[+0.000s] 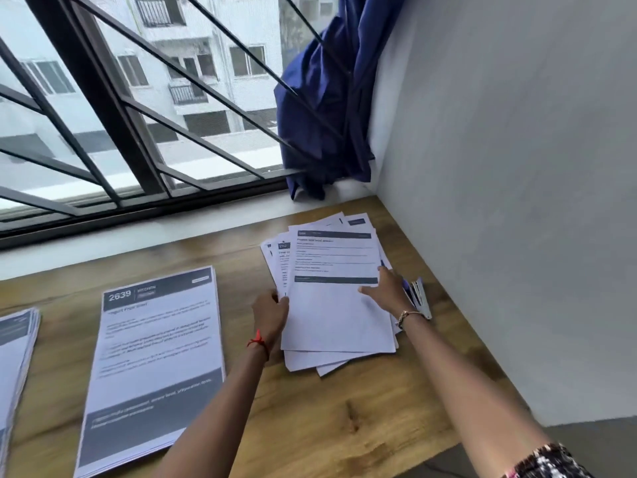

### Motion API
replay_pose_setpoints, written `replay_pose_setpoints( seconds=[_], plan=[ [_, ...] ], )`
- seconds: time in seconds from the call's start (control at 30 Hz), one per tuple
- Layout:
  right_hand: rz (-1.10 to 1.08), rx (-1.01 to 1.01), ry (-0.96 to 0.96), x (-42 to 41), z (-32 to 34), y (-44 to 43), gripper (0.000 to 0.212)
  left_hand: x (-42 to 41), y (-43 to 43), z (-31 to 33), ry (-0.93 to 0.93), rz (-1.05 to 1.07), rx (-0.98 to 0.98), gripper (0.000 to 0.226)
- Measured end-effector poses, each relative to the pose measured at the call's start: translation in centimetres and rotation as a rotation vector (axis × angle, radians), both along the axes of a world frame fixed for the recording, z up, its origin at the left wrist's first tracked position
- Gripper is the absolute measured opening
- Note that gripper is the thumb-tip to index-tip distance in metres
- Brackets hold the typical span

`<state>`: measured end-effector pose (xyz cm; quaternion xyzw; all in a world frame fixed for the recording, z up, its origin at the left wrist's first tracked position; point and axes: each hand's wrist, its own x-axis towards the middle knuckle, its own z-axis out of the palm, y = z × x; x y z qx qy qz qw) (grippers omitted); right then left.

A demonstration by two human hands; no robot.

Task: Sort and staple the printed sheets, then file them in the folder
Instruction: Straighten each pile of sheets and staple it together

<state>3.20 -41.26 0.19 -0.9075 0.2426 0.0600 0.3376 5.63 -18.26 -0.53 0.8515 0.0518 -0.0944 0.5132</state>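
Printed sheets [339, 305]: loose fanned pile at the counter's [310, 426] far right corner, close to the wall.
Left hand [270, 313] curled round the pile's left edge, pinching the upper sheets; right hand [387, 288] laid on the top sheet's right edge, thumb stretched across the paper, other fingers hidden, so hard to tell whether gripping or pressing flat. Read the dark header first, then lift one sheet only, sliding it free with the pinch while pressing the rest down to stop the fan slipping. Match to the squared stack [155, 357] headed 2639 at mid counter or the second stack [15, 353] at the left edge; lay edges flush, ready for stapling. No stapler or folder plainly visible; fanned strips [418, 298] beside the right wrist too unclear to name.
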Motion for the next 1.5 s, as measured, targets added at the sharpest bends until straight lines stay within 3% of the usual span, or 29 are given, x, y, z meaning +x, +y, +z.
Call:
replay_pose_setpoints(
  seconds=[0.1, 0.2, 0.3, 0.4, 0.57, 0.8, 1.0, 1.17, 1.33, 1.5],
  plan=[
    [0.084, -0.091, 0.070, 1.0, -0.1, 0.0, 0.075, 0.3, -0.1, -0.4, -0.012, -0.002, 0.041, 0.019],
    [0.152, -0.138, 0.112, 1.6, -0.5, 0.1, 0.080, 0.6, -0.2, -1.0, -0.012, 0.059, 0.074, 0.026],
    [0.178, -0.133, 0.134, 2.0, -0.7, 0.1, 0.078, 0.9, -0.5, -1.0, 0.003, 0.127, 0.063, 0.010],
    [0.182, -0.123, 0.154, 2.5, -0.4, -0.2, 0.079, 1.0, -0.9, -1.0, -0.001, 0.166, 0.067, 0.019],
    [0.207, -0.146, 0.206, 3.2, -0.1, -0.3, 0.081, 1.3, -1.4, -1.2, -0.067, 0.169, 0.097, 0.015],
    [0.223, -0.142, 0.256, 5.2, 0.9, -0.3, 0.087, 1.2, -1.9, 0.0, -0.131, 0.012, -0.094, 0.012],
    [0.209, -0.085, -0.052, 7.6, 2.3, 0.6, 0.075, 0.2, -1.0, 0.1, -0.130, 0.067, -0.314, 0.032],
    [0.284, -0.110, -0.218, 10.0, 3.5, 3.1, 0.066, -0.1, -1.1, -0.5, -0.021, 0.178, -0.379, 0.019],
    [-0.059, 0.115, -0.089, 11.5, 2.9, 3.7, 0.059, 0.3, -1.0, -0.8, 0.097, 0.288, -0.488, 0.021],
    [-0.005, 0.325, -0.141, 11.5, 1.6, 2.4, 0.048, 0.9, -1.1, -1.2, 0.134, 0.319, -0.473, 0.018]
  ],
)
